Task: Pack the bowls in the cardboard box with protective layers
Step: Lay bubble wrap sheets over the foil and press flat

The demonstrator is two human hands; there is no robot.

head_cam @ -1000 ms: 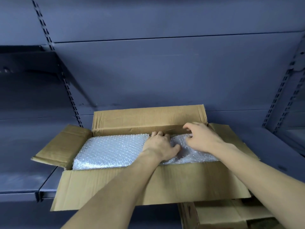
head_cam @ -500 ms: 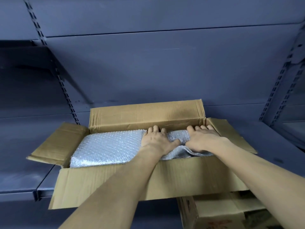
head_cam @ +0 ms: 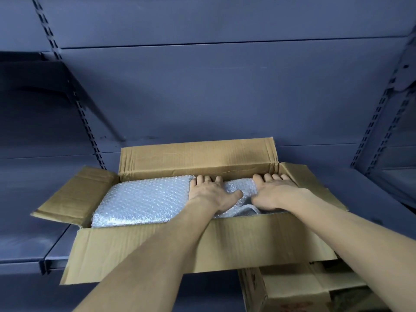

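Observation:
An open brown cardboard box (head_cam: 198,244) sits on a grey shelf with all its flaps spread. A sheet of bubble wrap (head_cam: 144,199) covers its contents, smooth on the left and crumpled on the right. No bowl shows; whatever lies under the wrap is hidden. My left hand (head_cam: 211,192) lies flat on the wrap at the box's middle, fingers straight and reaching the far wall. My right hand (head_cam: 273,192) presses flat on the crumpled right part, fingertips at the far wall too.
The dark grey metal shelf (head_cam: 33,244) holds the box, with slotted uprights (head_cam: 90,131) at the back left and right (head_cam: 378,122). A second cardboard box (head_cam: 292,287) stands below at the lower right, under the near flap.
Both hands have slid further into the box toward the far wall and flattened onto the bubble wrap. The right hand came down from the far flap onto the crumpled wrap.

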